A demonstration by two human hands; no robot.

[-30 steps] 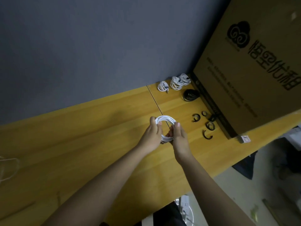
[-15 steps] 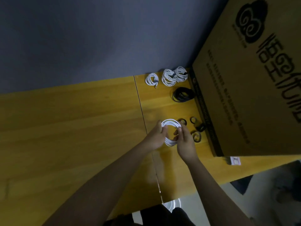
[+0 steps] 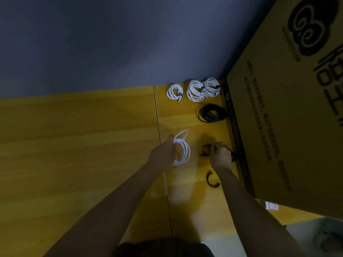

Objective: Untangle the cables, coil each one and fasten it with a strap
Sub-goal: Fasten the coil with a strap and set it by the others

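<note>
My left hand [image 3: 162,154] grips a coiled white cable [image 3: 183,151] above the wooden table [image 3: 74,145]. To its right, my right hand [image 3: 220,157] pinches a curled black strap [image 3: 206,150] that lies on the table. Another black strap [image 3: 212,180] lies loose near my right wrist. A further dark strap [image 3: 233,156] peeks out from behind my right hand. At the back lie three white coils [image 3: 194,89] fastened with straps and one black coil [image 3: 211,113].
A large cardboard box [image 3: 287,117] stands on the right side of the table, close to my right hand. A grey wall [image 3: 111,43] runs behind the table. A small white tag [image 3: 272,206] lies by the box's near corner.
My right hand has let go of the white coil and moved right to a black strap. My left hand now holds the coil alone. The view shifted left.
</note>
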